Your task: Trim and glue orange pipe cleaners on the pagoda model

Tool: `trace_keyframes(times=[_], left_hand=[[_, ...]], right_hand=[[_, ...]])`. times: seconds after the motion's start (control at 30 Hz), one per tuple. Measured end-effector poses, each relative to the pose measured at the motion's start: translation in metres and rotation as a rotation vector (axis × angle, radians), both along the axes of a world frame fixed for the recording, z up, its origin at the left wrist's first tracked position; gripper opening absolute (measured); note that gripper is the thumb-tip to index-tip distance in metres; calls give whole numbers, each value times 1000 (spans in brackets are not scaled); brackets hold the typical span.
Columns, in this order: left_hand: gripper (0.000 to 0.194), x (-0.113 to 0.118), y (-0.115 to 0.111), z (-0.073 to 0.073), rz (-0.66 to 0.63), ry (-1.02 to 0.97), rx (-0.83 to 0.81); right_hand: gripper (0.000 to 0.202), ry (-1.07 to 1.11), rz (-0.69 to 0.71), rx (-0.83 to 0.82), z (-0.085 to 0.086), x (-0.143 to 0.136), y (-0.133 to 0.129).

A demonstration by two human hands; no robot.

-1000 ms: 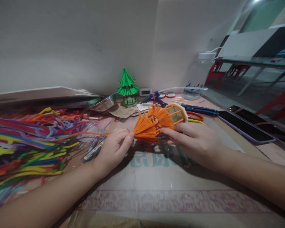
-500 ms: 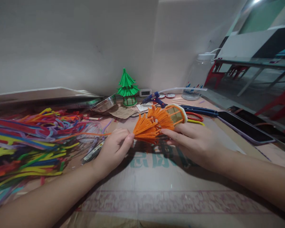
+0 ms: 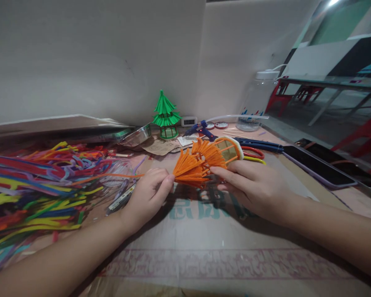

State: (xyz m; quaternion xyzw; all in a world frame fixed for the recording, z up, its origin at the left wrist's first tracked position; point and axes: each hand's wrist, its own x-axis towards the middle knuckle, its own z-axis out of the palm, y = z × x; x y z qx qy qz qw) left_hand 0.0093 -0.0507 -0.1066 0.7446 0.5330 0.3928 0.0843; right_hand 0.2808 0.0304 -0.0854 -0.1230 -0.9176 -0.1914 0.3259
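A small orange pavilion model (image 3: 193,167) of pipe cleaners lies on its side in the air between my hands. Its layered roof points left, and its posts and pale base face right. My left hand (image 3: 151,194) is closed in a pinch at the roof's tip, and a long orange pipe cleaner (image 3: 111,174) runs out of it to the left. With fingers around the lower roof and posts, my right hand (image 3: 253,185) grips the model. What lies inside each pinch is hidden. A similar green pavilion model (image 3: 167,113) stands upright behind.
Many coloured pipe cleaners (image 3: 46,185) are heaped at the left, near a box cutter (image 3: 122,199). Behind are a metal tray (image 3: 138,137), a blue glue gun (image 3: 201,130) and a water bottle (image 3: 256,101). Scissors (image 3: 252,153) and a phone (image 3: 320,166) lie at the right.
Hardly anything differs. Both hands keep their hold on the orange model, which has barely shifted.
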Motion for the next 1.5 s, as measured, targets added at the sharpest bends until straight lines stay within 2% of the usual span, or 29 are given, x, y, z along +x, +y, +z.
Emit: trace_keyframes(times=[0.7,1.13,1.5], left_hand=[[40,-1,-1,1,-10,10,13],[41,0,0,2,-10,11,22],[40,1,0,2,-9,12,19]], right_hand=[[31,-55,3,-1,-1,4,1],[25,-30,-11,2,-1,2,1],[28,-33,0,13,-1,2,0]])
